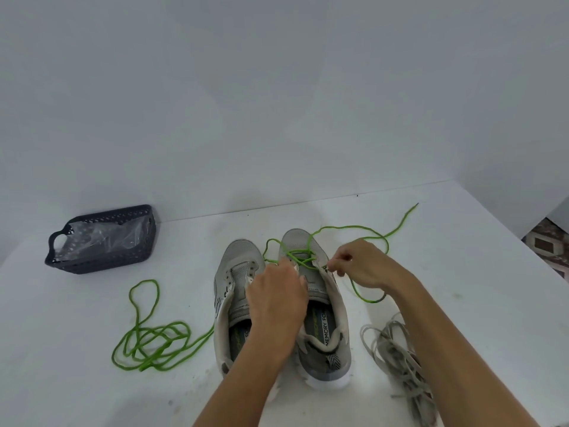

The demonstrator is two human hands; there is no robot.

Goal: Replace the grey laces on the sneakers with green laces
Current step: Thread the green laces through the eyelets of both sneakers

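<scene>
Mid-lacing right sneaker on the tabletop. Right hand pinches green lace at an eyelet; left hand steadies the tongue, grip unclear. Next: pull through, cross over.

My table white; both sneakers light grey, white soles, black-and-white chevron heel tab; laces I'm threading bright green; pulled laces pale grey; basket dark slate, perforated, clear plastic inside
</scene>
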